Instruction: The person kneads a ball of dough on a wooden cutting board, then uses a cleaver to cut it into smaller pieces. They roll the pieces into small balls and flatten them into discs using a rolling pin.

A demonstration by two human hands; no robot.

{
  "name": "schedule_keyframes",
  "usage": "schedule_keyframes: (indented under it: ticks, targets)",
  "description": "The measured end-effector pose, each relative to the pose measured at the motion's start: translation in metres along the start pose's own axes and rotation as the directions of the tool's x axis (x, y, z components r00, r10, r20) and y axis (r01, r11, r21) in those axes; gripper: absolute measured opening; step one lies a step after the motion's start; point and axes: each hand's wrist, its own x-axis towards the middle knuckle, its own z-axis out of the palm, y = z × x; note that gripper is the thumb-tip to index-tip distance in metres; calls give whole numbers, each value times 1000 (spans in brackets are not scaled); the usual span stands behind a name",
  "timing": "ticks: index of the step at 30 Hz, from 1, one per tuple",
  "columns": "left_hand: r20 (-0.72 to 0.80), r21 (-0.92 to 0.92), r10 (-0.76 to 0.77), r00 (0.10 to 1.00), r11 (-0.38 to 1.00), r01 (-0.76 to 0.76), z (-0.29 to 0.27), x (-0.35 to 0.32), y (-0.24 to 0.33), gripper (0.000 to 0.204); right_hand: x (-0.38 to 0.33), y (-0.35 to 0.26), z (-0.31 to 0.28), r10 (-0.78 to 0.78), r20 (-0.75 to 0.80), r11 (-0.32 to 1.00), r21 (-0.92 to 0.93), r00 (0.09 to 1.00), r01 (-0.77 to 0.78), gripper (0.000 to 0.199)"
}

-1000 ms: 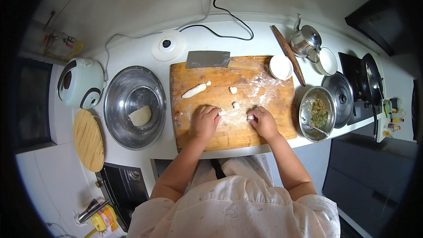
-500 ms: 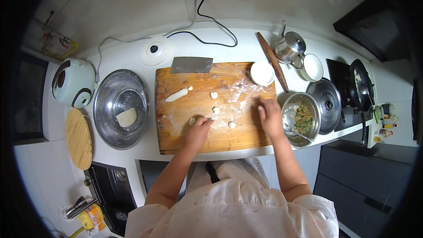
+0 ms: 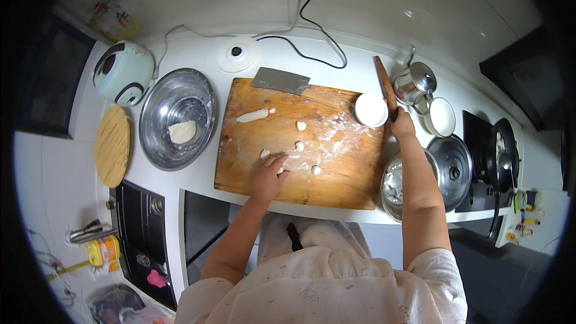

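My right hand (image 3: 403,126) is closed around the near end of a dark wooden rolling pin (image 3: 386,84), beside the board's right edge. Low on the wooden cutting board (image 3: 342,189), my left hand (image 3: 268,178) has a small piece of dough (image 3: 280,170) between thumb and fingers, partly covered by them. Several other small dough pieces lie around it, one piece (image 3: 264,153) just beyond that hand and another piece (image 3: 316,170) to its right. Farther back rests a dough strip (image 3: 252,116). Loose flour dusts the board's right side.
A cleaver (image 3: 281,80) lies across the board's back edge near a white bowl (image 3: 371,110). To the left stands a steel basin (image 3: 204,93) with dough in it. My right forearm partly covers a metal bowl (image 3: 391,204); a pot lid (image 3: 450,171) and kettle (image 3: 415,82) are nearby.
My right hand has moved forward and right from above the board and taken hold of the rolling pin. My left hand's fingers have spread somewhat, baring a dough piece. The view has shifted and tilted.
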Motion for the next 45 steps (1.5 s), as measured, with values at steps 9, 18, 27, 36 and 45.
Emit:
schedule_keyframes:
  ticks: [9, 18, 27, 36, 45]
  targets:
    - [-182, 153, 111, 977, 985, -83, 4, -9, -9, 62, 22, 25, 30, -141, -152, 966, 193, 978, 169, 56]
    - [74, 361, 331, 941, 871, -335, 31, 29, 1, 63, -67, 8, -14, -329, -497, 853, 208, 803, 478, 62]
    - [116, 447, 172, 978, 870, -206, 41, 28, 9, 67, -102, -30, -28, -409, -564, 691, 322, 717, 647, 64]
    - [104, 319, 124, 987, 936, -151, 32, 30, 3, 69, -160, -31, -10, -461, -385, 636, 484, 799, 600, 61]
    - [-554, -165, -138, 821, 985, 55, 3, 17, -47, 66, -205, -20, 29, -490, -226, 594, 621, 842, 512, 57]
